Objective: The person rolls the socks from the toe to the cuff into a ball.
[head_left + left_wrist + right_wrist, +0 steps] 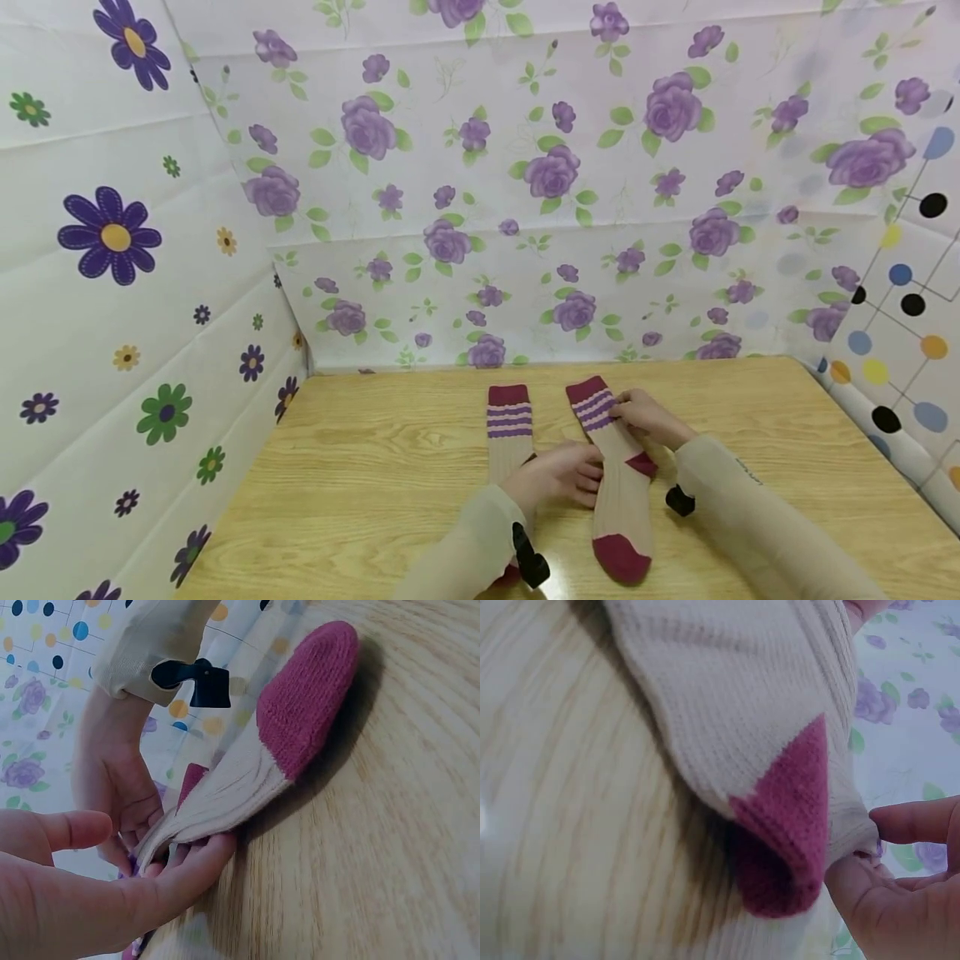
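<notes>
Two beige knitted socks with maroon toes, heels and cuffs and purple stripes lie on the wooden table. On the right sock (622, 500), my right hand (651, 417) pinches the leg at its right edge just below the stripes; the right wrist view shows thumb and finger on the fabric beyond the maroon heel (795, 802). My left hand (558, 475) reaches across the left sock (508, 450) and touches the right sock's left edge. In the left wrist view, its fingers (199, 866) go under the sock while its thumb stands apart. My left forearm hides much of the left sock.
The wooden table (375, 467) meets a back wall of rose-patterned cloth (450, 317). Flowered cloth (217, 350) stands along the left side, dotted cloth (892, 367) along the right. Black wrist mounts (531, 560) sit on both sleeves.
</notes>
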`<move>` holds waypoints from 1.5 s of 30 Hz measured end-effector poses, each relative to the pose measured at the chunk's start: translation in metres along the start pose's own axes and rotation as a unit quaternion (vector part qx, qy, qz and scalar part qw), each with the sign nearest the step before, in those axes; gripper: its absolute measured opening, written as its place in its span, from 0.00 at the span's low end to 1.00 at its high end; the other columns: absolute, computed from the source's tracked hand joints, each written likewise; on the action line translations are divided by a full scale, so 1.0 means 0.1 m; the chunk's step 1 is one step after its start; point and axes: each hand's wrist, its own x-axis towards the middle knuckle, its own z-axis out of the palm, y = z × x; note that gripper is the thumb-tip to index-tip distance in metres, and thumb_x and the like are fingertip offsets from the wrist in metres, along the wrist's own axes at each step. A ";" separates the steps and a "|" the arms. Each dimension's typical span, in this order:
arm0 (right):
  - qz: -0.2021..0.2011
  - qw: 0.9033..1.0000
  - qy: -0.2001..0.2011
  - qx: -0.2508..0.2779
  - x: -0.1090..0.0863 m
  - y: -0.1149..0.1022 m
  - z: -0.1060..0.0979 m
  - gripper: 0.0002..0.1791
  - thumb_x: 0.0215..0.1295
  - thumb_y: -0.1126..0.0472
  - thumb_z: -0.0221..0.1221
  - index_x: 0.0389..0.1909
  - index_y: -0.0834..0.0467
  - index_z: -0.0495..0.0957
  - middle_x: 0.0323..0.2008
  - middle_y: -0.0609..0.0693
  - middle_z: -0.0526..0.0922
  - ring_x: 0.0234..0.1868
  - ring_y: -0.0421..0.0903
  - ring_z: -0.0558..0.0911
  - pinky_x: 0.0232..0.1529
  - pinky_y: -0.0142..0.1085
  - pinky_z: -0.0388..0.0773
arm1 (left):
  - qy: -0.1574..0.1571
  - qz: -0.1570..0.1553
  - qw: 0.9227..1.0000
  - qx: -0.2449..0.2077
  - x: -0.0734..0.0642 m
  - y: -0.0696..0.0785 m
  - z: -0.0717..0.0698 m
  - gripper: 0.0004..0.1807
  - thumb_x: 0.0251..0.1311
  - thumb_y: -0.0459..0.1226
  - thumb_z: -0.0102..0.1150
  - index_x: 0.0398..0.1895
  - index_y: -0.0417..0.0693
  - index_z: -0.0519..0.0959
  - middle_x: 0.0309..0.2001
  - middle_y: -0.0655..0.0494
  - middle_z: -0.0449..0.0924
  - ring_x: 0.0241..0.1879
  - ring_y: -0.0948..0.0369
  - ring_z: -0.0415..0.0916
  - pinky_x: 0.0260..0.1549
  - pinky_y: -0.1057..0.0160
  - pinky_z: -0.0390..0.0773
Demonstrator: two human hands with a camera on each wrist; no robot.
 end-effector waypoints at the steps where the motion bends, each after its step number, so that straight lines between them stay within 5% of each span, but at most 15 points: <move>1: 0.000 1.000 -0.003 0.004 0.00 0.00 0.00 0.17 0.68 0.66 0.50 0.52 0.73 0.70 0.15 0.43 0.66 0.11 0.35 0.56 0.14 0.28 0.57 | -0.004 0.000 1.000 0.000 -0.01 0.00 0.00 0.26 0.64 0.37 0.48 0.63 0.30 0.66 0.63 0.28 0.66 0.61 0.38 0.69 0.58 0.39 0.71; 11: 0.002 0.997 -0.035 0.063 0.02 0.02 -0.04 0.27 0.69 0.67 0.47 0.65 0.75 0.59 0.39 0.50 0.79 0.29 0.37 0.73 0.33 0.31 0.74 | -0.036 -0.006 0.999 0.039 0.01 -0.08 -0.02 0.11 0.60 0.36 0.53 0.43 0.40 0.77 0.42 0.48 0.80 0.45 0.54 0.79 0.53 0.50 0.78; 17: -0.001 0.995 -0.043 0.095 0.01 0.01 -0.06 0.27 0.69 0.67 0.48 0.66 0.74 0.59 0.35 0.47 0.81 0.20 0.34 0.66 0.23 0.27 0.65 | -0.053 -0.004 0.997 0.047 0.01 -0.09 -0.04 0.13 0.62 0.34 0.52 0.47 0.38 0.77 0.46 0.46 0.82 0.47 0.53 0.80 0.53 0.48 0.77; 21: 0.008 0.991 -0.051 0.126 0.01 0.00 -0.05 0.27 0.69 0.66 0.52 0.64 0.74 0.60 0.35 0.46 0.81 0.24 0.33 0.73 0.26 0.26 0.71 | -0.061 0.001 0.996 0.063 0.01 -0.10 -0.06 0.10 0.64 0.32 0.52 0.46 0.39 0.77 0.44 0.47 0.83 0.43 0.55 0.81 0.49 0.52 0.80; 27: 0.011 0.992 -0.044 0.114 0.02 -0.01 -0.03 0.29 0.67 0.64 0.55 0.65 0.73 0.61 0.35 0.46 0.81 0.23 0.33 0.71 0.25 0.27 0.69 | -0.067 0.003 0.995 0.072 -0.01 -0.11 -0.09 0.14 0.64 0.30 0.52 0.52 0.40 0.74 0.46 0.47 0.82 0.45 0.56 0.81 0.47 0.54 0.80; 34: 0.003 0.993 -0.035 0.110 0.05 -0.02 0.00 0.33 0.67 0.65 0.54 0.69 0.74 0.55 0.44 0.53 0.81 0.36 0.38 0.80 0.37 0.31 0.79 | -0.054 0.003 0.996 0.069 -0.02 -0.14 -0.11 0.12 0.64 0.29 0.52 0.49 0.42 0.75 0.42 0.50 0.83 0.39 0.60 0.80 0.37 0.62 0.80; 45: -0.015 0.989 -0.058 0.135 0.07 -0.02 0.02 0.34 0.68 0.65 0.53 0.69 0.74 0.52 0.50 0.58 0.80 0.41 0.40 0.82 0.43 0.34 0.81 | -0.053 0.000 0.995 0.087 -0.08 -0.15 -0.16 0.07 0.63 0.30 0.53 0.42 0.42 0.78 0.30 0.56 0.82 0.28 0.63 0.79 0.26 0.66 0.78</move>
